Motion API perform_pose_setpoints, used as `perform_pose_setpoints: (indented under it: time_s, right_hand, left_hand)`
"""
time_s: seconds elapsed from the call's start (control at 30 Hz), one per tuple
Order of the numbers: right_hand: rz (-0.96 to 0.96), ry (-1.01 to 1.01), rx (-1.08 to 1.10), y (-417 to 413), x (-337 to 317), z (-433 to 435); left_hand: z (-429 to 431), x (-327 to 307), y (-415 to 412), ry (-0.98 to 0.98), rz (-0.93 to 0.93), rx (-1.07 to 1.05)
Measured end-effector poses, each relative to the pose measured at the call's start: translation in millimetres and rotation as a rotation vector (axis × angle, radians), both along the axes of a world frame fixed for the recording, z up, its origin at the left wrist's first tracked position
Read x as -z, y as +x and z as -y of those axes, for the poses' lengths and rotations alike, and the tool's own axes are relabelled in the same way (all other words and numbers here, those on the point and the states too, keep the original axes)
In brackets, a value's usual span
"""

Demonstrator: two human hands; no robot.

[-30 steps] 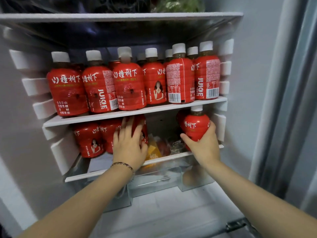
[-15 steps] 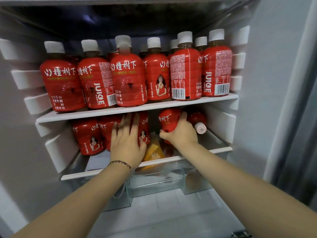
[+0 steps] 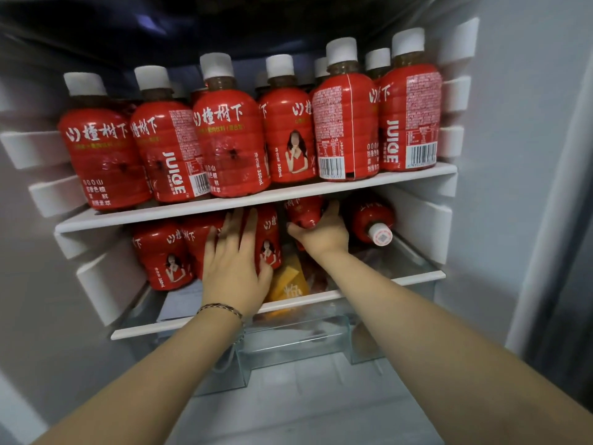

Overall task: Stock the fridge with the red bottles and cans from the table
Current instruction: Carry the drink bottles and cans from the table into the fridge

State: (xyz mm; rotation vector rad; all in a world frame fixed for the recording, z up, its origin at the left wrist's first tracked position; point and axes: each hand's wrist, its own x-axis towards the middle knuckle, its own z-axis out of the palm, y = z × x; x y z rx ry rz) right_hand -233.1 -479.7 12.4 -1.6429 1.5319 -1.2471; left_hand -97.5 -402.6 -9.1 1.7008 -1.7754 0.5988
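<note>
Several red juice bottles with white caps (image 3: pixel 231 146) stand in rows on the fridge's upper shelf (image 3: pixel 256 200). On the lower shelf (image 3: pixel 417 277) more red bottles (image 3: pixel 160 252) stand at the left. My left hand (image 3: pixel 234 264) lies flat, fingers spread, against an upright bottle (image 3: pixel 268 242) there. My right hand (image 3: pixel 321 234) is shut on a red bottle (image 3: pixel 303 210) held from below in the middle, just under the upper shelf. To its right another red bottle (image 3: pixel 372 221) lies on its side, cap toward me.
A yellow-orange packet (image 3: pixel 288 284) and clear bags lie on the lower shelf between my hands. Below hangs a transparent drawer (image 3: pixel 288 342). White shelf rails line both fridge walls. The fridge door edge (image 3: pixel 552 187) stands at the right.
My right hand carried its bottle from the right end of the lower shelf to the middle. A second bottle now lies on its side at the right. The left hand stayed put.
</note>
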Motion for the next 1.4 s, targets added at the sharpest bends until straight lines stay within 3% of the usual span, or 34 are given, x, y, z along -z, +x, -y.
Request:
perform_pose_setpoints:
  time_s: [0.37,0.47,0.63,0.77,1.0,1.17,1.4]
  right_hand:
    - [0.084,0.019,0.008,-7,11,-2]
    - [0.041,0.041,0.005,-7,11,-3]
    - [-0.214,0.099,0.056,0,12,-6]
    - [-0.172,0.013,0.155,1,16,-15]
    - [-0.422,0.151,-0.002,21,10,11]
    - [-0.561,0.221,-0.314,30,6,14]
    - [-0.521,0.162,-0.293,26,-4,32]
  left_hand:
    - [-2,-1,-1,0.018,0.028,-0.011]
    - [0,-2,-3,0.020,0.027,-0.022]
    - [9,-6,-12,-0.087,-0.034,-0.041]
    - [12,1,-9,-0.126,-0.062,-0.016]
    - [14,2,-8,-0.151,-0.082,-0.001]
    - [13,1,-8,-0.141,-0.088,0.003]
    - [11,0,-9,-0.141,-0.098,0.012]
